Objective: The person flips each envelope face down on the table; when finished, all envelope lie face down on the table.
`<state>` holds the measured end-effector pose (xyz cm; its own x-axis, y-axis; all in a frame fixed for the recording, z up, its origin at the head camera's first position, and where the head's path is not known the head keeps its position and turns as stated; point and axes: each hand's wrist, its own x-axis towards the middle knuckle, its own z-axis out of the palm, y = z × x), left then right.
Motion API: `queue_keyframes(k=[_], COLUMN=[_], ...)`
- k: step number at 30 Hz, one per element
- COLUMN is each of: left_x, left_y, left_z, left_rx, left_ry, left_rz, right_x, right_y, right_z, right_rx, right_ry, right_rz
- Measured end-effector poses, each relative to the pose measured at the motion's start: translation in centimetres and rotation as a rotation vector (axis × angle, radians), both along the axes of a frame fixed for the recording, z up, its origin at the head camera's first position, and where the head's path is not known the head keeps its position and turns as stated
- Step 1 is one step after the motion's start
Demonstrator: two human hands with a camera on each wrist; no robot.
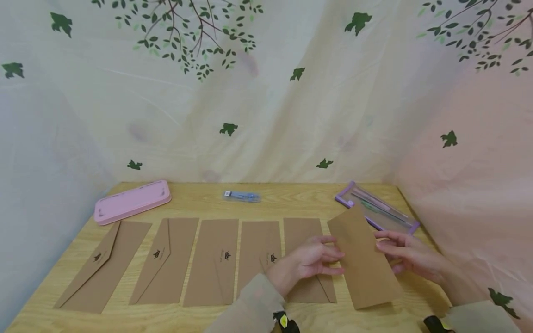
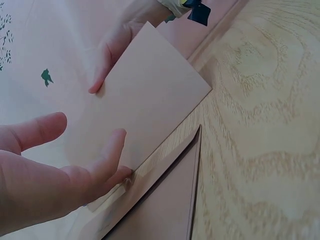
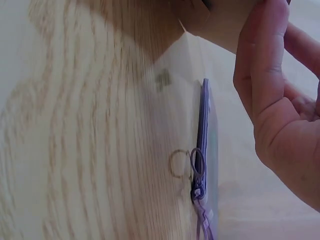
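A brown envelope (image 1: 366, 263), its plain side showing, is tilted above the table at the right end of a row of envelopes. My right hand (image 1: 416, 259) pinches its right edge, thumb on the near face. At the left edge, my left hand (image 1: 310, 261) has its fingers spread, the fingertips touching or very near the paper; in the left wrist view the thumb of the left hand (image 2: 65, 180) stands away from the envelope (image 2: 145, 95). In the right wrist view the right hand's fingers (image 3: 267, 65) lie against the envelope (image 3: 225, 20).
Several brown envelopes (image 1: 210, 268) lie side by side on the wooden table (image 1: 200, 203), some with flaps and a black crown print. Behind them are a pink case (image 1: 132, 202), a small blue packaged item (image 1: 241, 196) and a purple-edged clear pouch (image 1: 387, 212) holding pens.
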<state>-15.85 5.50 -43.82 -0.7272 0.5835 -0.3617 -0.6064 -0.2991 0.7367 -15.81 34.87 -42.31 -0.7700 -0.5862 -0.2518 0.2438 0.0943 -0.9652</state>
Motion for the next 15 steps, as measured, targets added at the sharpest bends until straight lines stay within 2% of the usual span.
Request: queue_keyframes(k=[5,11,15], left_x=[-0.06,0.02,0.0], left_y=[-0.17,-0.41,-0.51], left_z=[-0.12,-0.28,-0.39], left_rx=[-0.005,-0.009,-0.012], left_ry=[0.015,0.023,0.02], left_rz=[-0.006,-0.003,-0.011], right_x=[-0.17,-0.3,-0.3], right_y=[0.38,0.64,0.68], right_z=[-0.14,-0.55,-0.89], right_rx=[0.066,0.07,0.084], right_ry=[0.016,0.064,0.066], right_rz=[-0.036,-0.023,-0.023])
